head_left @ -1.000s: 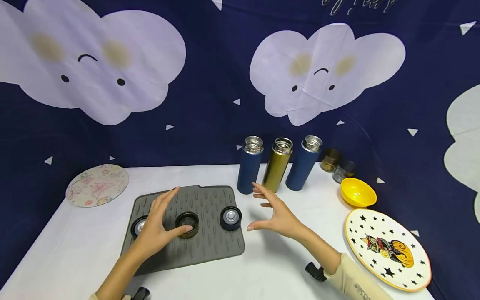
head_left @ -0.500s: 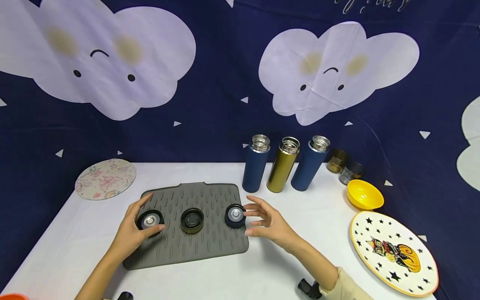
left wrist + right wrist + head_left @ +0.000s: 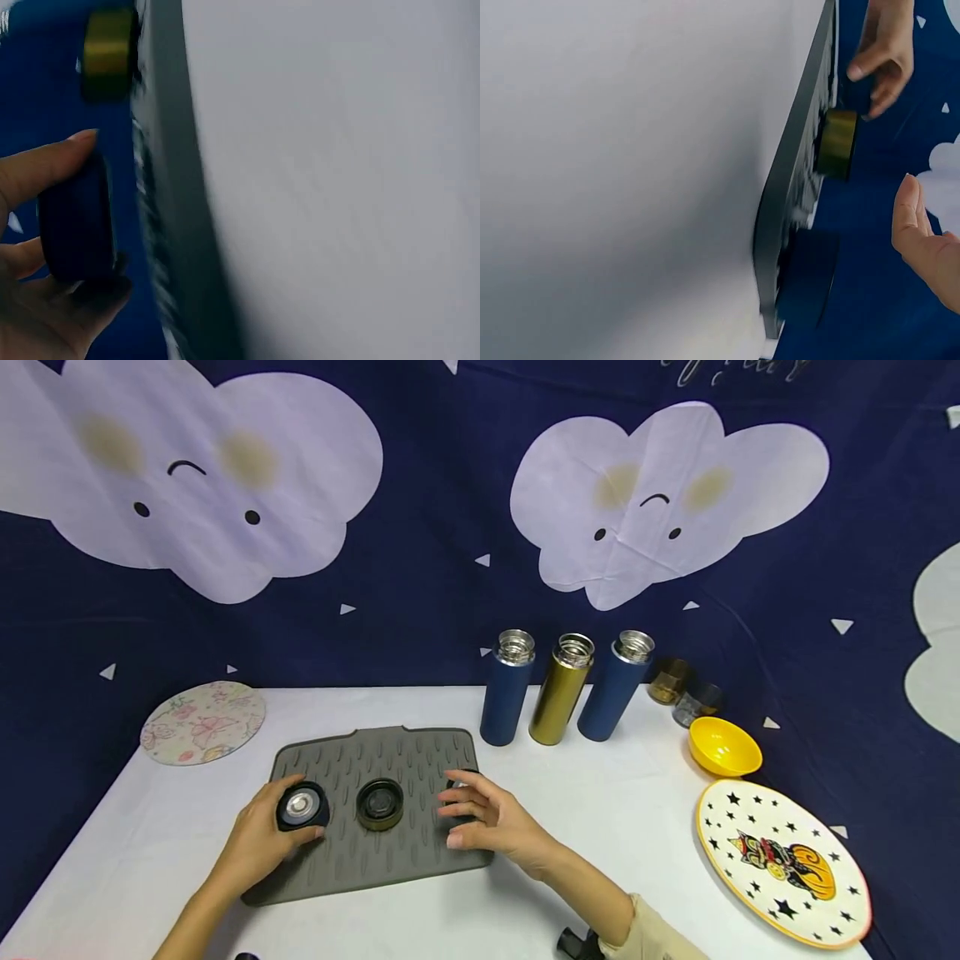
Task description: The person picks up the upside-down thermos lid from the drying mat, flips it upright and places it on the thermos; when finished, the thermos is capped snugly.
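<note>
My left hand (image 3: 258, 839) grips a dark blue bottle lid (image 3: 302, 806) with a silver centre, at the left of the grey ridged mat (image 3: 420, 852). In the left wrist view the thumb lies at one side of that blue lid (image 3: 75, 221) and fingers at the other. My right hand (image 3: 498, 827) hovers over the right part of the mat, fingers spread in a loose curve, partly covering another dark lid (image 3: 459, 795). The right wrist view shows a gap between this hand (image 3: 930, 251) and the blue lid (image 3: 808, 277). Between both hands sits an olive-gold lid (image 3: 379, 804).
Behind the mat stand two blue bottles (image 3: 507, 689) (image 3: 617, 689) and a gold bottle (image 3: 561, 693), all without lids. A yellow bowl (image 3: 724, 747), a cat-patterned plate (image 3: 810, 793) and two small jars (image 3: 697, 702) are at right. A floral round board (image 3: 202, 722) lies back left.
The left hand has come from above the mat to the left lid and taken hold of it; the lid has shifted slightly. The right hand has moved left over the right lid.
</note>
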Tool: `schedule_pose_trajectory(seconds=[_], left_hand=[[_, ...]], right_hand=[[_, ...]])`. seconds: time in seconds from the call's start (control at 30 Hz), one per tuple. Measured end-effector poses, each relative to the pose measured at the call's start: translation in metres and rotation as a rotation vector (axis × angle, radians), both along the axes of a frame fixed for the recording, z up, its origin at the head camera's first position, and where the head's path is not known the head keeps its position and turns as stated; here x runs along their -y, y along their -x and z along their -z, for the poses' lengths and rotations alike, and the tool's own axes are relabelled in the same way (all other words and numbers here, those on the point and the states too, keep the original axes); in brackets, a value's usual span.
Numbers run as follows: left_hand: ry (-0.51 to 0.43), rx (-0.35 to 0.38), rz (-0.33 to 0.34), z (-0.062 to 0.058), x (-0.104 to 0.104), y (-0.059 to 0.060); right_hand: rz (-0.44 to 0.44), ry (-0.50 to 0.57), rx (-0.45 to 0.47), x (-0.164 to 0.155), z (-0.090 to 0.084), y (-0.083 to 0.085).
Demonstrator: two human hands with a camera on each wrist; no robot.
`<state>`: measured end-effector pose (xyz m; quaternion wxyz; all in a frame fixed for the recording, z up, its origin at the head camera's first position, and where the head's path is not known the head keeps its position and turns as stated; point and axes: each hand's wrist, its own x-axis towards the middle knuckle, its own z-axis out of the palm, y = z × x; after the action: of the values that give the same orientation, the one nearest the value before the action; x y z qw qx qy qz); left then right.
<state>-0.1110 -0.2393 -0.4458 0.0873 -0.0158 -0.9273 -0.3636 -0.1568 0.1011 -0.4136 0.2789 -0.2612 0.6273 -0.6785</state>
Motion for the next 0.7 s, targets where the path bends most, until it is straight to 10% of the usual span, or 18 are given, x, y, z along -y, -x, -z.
schedule_pose_trajectory(seconds=[0.33, 0.7], left_hand=[[-0.064, -0.245, 0.143, -0.041, -0.081, -0.019], [0.074, -0.438, 0.349, -0.048, -0.133, -0.028]], right_hand=[[0.002, -0.019, 0.112, 0.020, 0.001, -0.009], [-0.023, 0.135, 0.226, 0.017, -0.008, -0.023]])
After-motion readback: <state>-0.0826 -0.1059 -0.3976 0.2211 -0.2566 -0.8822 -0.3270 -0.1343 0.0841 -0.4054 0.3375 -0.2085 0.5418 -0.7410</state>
